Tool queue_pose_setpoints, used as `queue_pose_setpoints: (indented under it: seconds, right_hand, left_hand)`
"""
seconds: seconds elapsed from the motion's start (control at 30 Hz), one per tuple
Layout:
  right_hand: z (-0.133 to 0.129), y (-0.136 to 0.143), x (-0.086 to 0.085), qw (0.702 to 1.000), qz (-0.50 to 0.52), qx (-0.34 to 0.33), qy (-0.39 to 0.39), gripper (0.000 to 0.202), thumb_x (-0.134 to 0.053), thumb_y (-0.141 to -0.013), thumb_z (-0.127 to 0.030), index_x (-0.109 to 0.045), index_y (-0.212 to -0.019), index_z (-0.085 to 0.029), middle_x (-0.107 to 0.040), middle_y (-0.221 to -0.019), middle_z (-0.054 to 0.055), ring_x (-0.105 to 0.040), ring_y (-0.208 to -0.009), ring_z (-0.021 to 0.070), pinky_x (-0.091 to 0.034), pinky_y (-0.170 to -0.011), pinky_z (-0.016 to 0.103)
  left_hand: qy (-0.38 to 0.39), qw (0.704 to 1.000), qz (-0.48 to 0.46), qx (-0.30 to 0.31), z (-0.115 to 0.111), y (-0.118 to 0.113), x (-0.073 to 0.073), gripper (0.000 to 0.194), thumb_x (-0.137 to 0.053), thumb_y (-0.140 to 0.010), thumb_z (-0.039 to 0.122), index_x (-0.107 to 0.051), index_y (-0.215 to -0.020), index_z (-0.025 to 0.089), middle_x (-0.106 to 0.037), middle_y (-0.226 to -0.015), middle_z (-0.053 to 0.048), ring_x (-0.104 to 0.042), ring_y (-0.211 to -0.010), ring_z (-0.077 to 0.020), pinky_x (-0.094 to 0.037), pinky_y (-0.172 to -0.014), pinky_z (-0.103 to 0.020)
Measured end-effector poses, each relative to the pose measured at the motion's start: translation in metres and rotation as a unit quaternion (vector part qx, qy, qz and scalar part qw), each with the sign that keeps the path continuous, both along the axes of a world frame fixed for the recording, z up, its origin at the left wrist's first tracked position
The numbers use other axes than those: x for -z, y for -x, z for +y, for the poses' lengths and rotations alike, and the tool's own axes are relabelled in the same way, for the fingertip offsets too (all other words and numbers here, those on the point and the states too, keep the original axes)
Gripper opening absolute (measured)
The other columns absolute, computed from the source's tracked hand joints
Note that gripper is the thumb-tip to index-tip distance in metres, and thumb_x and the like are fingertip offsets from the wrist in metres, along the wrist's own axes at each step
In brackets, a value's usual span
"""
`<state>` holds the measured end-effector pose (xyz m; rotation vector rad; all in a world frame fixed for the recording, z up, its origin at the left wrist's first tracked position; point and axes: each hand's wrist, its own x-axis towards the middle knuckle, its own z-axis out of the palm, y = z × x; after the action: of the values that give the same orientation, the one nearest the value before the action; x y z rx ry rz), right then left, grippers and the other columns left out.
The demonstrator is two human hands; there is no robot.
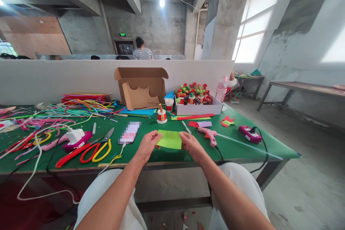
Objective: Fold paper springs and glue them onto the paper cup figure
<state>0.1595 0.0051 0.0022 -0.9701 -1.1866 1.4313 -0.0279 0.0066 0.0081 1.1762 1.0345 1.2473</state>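
Observation:
A light green sheet of paper (169,139) is stretched between my two hands just above the table's front edge. My left hand (147,146) pinches its left side, and my right hand (192,145) pinches its right side. Beyond the paper stands a small paper-cup figure (161,116) with a coiled top and side arms. Right of my right hand lies a pink glue gun (208,134) with a clear glue stick in its back. A craft knife (185,127) and red and purple paper pieces (201,124) lie close by.
Scissors (101,147), a phone (129,133) and charger cables are on the left of the green table (151,155). Pipe cleaners (86,105) pile up behind them. At the back stand an open cardboard box (144,88) and a white box (198,109) of finished figures. A purple power socket (250,134) sits right.

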Motion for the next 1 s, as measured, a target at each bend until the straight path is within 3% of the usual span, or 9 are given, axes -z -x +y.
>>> queue_pose_setpoints:
  seconds: [0.13, 0.23, 0.37, 0.53, 0.7, 0.77, 0.9, 1.0]
  right_hand:
    - [-0.005, 0.015, 0.014, 0.997, -0.065, -0.003, -0.033, 0.042, -0.078, -0.057, -0.052, -0.055, -0.064, -0.018, -0.048, -0.055, -0.005, -0.04, -0.05, 0.0076, -0.029, -0.047, 0.021]
    - [-0.002, 0.017, 0.019, 0.993, -0.101, 0.015, -0.066, 0.04, -0.075, -0.059, -0.05, -0.052, -0.059, -0.018, -0.043, -0.051, -0.007, -0.034, -0.049, 0.0068, -0.025, -0.047, 0.021]
    - [0.007, 0.006, 0.015, 0.989, -0.106, 0.037, -0.099, 0.038, -0.074, -0.059, -0.051, -0.054, -0.057, -0.018, -0.046, -0.051, -0.006, -0.036, -0.05, 0.008, -0.027, -0.048, 0.022]
    - [0.011, -0.005, 0.002, 0.986, -0.057, 0.121, -0.104, 0.037, -0.077, -0.057, -0.05, -0.058, -0.06, -0.019, -0.051, -0.054, -0.005, -0.043, -0.05, 0.0092, -0.036, -0.051, 0.024]
    - [0.002, 0.006, 0.004, 0.997, 0.03, 0.06, -0.026, 0.047, -0.081, -0.053, -0.051, -0.065, -0.083, -0.019, -0.061, -0.068, -0.002, -0.054, -0.058, 0.0123, -0.046, -0.059, 0.027]
    - [0.0, 0.012, 0.009, 0.998, 0.019, 0.053, -0.024, 0.044, -0.082, -0.052, -0.048, -0.066, -0.078, -0.018, -0.061, -0.064, -0.002, -0.053, -0.057, 0.0123, -0.045, -0.057, 0.026]
    - [-0.001, 0.019, 0.016, 0.993, 0.047, 0.108, -0.031, 0.039, -0.082, -0.053, -0.047, -0.067, -0.072, -0.016, -0.062, -0.063, -0.001, -0.051, -0.057, 0.0121, -0.043, -0.056, 0.025]
    - [-0.004, 0.023, 0.016, 0.989, 0.082, 0.118, -0.04, 0.041, -0.081, -0.056, -0.049, -0.068, -0.076, -0.017, -0.065, -0.067, 0.0, -0.053, -0.06, 0.0128, -0.043, -0.057, 0.024]
  left_hand:
    - [0.009, 0.998, 0.027, 0.058, -0.004, -0.008, 0.006, 0.046, -0.08, -0.052, 0.052, -0.054, -0.065, 0.017, -0.051, -0.056, 0.006, -0.045, -0.051, -0.0084, -0.036, -0.046, -0.019]
    - [-0.004, 0.996, 0.057, 0.064, -0.004, -0.01, 0.007, 0.047, -0.08, -0.052, 0.053, -0.052, -0.061, 0.016, -0.049, -0.052, 0.006, -0.04, -0.048, -0.0066, -0.03, -0.046, -0.018]
    - [-0.016, 0.995, 0.091, 0.047, -0.002, -0.006, 0.004, 0.045, -0.079, -0.054, 0.052, -0.052, -0.06, 0.017, -0.045, -0.047, 0.008, -0.038, -0.045, -0.0064, -0.026, -0.044, -0.019]
    - [-0.018, 0.996, 0.082, 0.017, 0.004, -0.001, 0.006, 0.044, -0.079, -0.052, 0.051, -0.05, -0.059, 0.018, -0.044, -0.044, 0.009, -0.041, -0.042, -0.0076, -0.029, -0.044, -0.02]
    - [-0.028, 0.998, 0.027, -0.053, 0.004, -0.008, 0.013, 0.046, -0.078, -0.053, 0.053, -0.052, -0.066, 0.018, -0.048, -0.047, 0.009, -0.043, -0.043, -0.008, -0.032, -0.045, -0.02]
    - [-0.025, 0.999, 0.024, -0.025, 0.001, -0.013, 0.014, 0.045, -0.078, -0.053, 0.053, -0.053, -0.066, 0.018, -0.052, -0.05, 0.007, -0.046, -0.046, -0.0088, -0.034, -0.047, -0.02]
    - [0.011, 0.998, 0.02, 0.064, -0.004, -0.02, 0.015, 0.044, -0.081, -0.051, 0.05, -0.06, -0.069, 0.015, -0.062, -0.059, 0.001, -0.052, -0.05, -0.0109, -0.039, -0.048, -0.022]
    - [0.034, 0.996, 0.027, 0.076, -0.004, -0.024, 0.019, 0.046, -0.082, -0.05, 0.051, -0.063, -0.069, 0.013, -0.059, -0.054, 0.001, -0.048, -0.044, -0.0097, -0.036, -0.045, -0.023]
